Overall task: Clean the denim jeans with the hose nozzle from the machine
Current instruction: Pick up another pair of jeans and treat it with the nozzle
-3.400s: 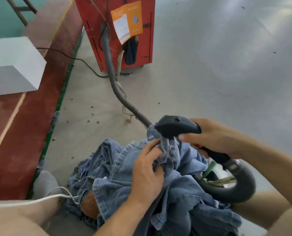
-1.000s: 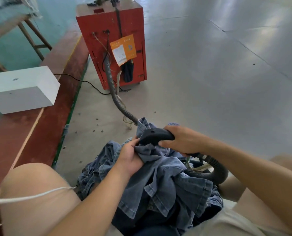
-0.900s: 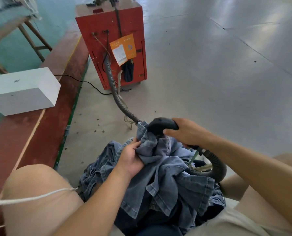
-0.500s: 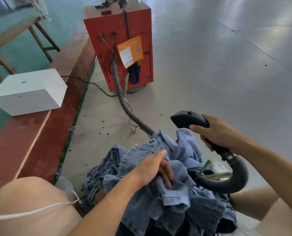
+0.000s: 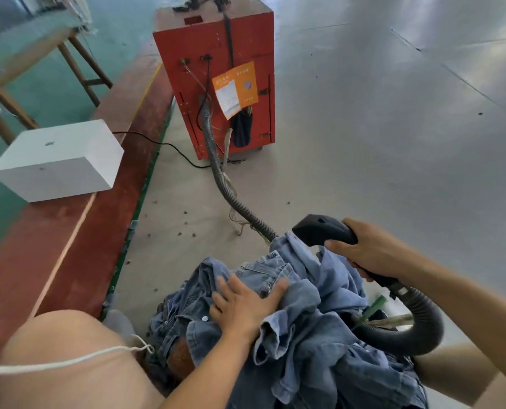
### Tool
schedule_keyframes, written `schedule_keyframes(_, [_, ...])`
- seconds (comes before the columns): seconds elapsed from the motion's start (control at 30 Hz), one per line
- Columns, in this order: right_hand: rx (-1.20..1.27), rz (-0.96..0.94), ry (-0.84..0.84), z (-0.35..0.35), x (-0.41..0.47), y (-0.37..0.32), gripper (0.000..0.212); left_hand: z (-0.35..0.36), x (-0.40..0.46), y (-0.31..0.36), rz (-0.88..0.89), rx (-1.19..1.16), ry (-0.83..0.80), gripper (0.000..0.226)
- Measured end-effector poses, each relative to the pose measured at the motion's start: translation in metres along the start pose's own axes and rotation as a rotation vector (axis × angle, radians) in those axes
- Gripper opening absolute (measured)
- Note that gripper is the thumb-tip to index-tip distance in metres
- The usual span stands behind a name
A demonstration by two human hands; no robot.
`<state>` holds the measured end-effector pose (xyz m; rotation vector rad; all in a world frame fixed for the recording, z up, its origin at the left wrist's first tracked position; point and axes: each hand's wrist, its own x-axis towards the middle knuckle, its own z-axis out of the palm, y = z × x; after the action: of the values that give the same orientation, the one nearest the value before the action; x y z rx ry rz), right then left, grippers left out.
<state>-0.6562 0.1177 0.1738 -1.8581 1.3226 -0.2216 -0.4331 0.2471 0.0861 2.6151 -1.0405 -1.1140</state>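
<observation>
A crumpled pile of blue denim jeans (image 5: pixel 313 343) lies over my lap at the bottom centre. My left hand (image 5: pixel 246 305) rests flat on the denim near the waistband, fingers spread. My right hand (image 5: pixel 367 255) grips the handle of the black hose nozzle (image 5: pixel 319 230), which is held just above the far edge of the jeans, its mouth pointing left and away. A ribbed grey hose (image 5: pixel 219 169) runs from the red machine (image 5: pixel 216 78) across the floor, passes behind the jeans and loops up to the nozzle at the right (image 5: pixel 423 323).
A white box (image 5: pixel 57 160) sits on a red raised strip (image 5: pixel 69 231) at the left. A wooden table (image 5: pixel 33 51) stands at the far left. A black cable (image 5: pixel 163 144) runs to the machine. Grey floor (image 5: pixel 393 143) stretches to the right. My bare knee (image 5: pixel 63 358) is at bottom left.
My right hand has lifted the nozzle off the denim and up to the right. My left hand let go of the bunched fabric and now lies flat on the jeans.
</observation>
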Motion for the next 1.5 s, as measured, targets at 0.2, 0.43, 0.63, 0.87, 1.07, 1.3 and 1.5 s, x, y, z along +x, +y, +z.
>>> schedule_keyframes(0.2, [-0.114,-0.023,-0.115,0.004,0.004,-0.015,0.015,-0.012,-0.002,-0.012,-0.026,-0.066,0.137,0.088])
schedule_keyframes(0.43, [-0.237,0.072,-0.419,0.026,0.01,-0.021,0.018,0.005,-0.027,-0.015,0.152,-0.107,0.212,0.13])
schedule_keyframes(0.63, [-0.13,0.132,-0.121,0.039,0.029,-0.021,0.022,0.008,-0.031,-0.013,0.356,0.052,0.561,0.129])
schedule_keyframes(0.87, [-0.08,0.092,-0.111,0.02,0.023,-0.025,0.02,0.001,-0.016,-0.015,0.103,-0.196,0.266,0.139])
schedule_keyframes(1.07, [-0.064,-0.006,-0.069,0.005,0.016,-0.034,0.017,-0.006,-0.022,-0.019,0.194,-0.353,0.529,0.03])
schedule_keyframes(1.3, [-0.098,-0.081,-0.076,0.005,0.002,-0.033,0.013,0.031,-0.056,-0.014,0.88,-0.149,0.591,0.029])
schedule_keyframes(1.5, [-0.258,-0.168,-0.178,0.02,-0.002,-0.035,0.014,0.024,-0.043,-0.016,0.017,-0.463,0.544,0.066])
